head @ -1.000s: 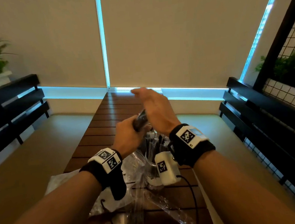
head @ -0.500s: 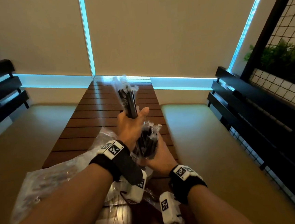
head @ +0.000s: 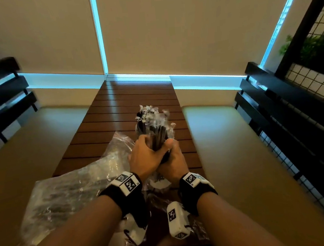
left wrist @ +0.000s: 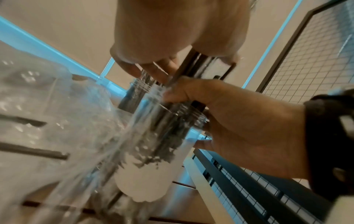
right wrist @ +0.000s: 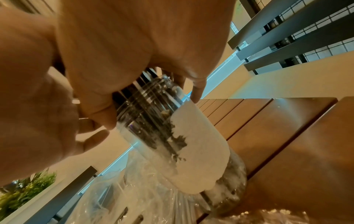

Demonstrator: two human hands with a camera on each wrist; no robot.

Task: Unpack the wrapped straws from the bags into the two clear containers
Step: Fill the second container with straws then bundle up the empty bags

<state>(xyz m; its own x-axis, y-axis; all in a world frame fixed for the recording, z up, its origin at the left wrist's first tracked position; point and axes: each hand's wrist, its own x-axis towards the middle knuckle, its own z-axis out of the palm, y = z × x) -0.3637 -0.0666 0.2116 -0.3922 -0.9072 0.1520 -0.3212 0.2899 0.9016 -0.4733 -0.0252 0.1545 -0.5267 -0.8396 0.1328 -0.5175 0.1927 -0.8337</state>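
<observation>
A bundle of black wrapped straws [head: 153, 127] stands upright over the wooden table [head: 117, 115], its crinkled wrapper ends on top. My left hand [head: 146, 153] grips the bundle from the left. My right hand [head: 171, 155] grips it from the right, thumb against the straws. The lower ends of the straws [left wrist: 203, 65] go into the mouth of a clear container [left wrist: 153, 159] with a white label [right wrist: 201, 144], which stands under my hands. The hands hide the container's mouth in the head view.
A large clear plastic bag [head: 65, 194] with more dark straws lies crumpled on the table's near left. Loose clear wrap [right wrist: 134, 189] lies around the container's base. Black slatted benches [head: 293, 111] flank the table. A wall with blinds closes the far end.
Half a second ago my left hand held the bundle high and my right hand was lower. Now both hands are together round the bundle, which has come down into the container.
</observation>
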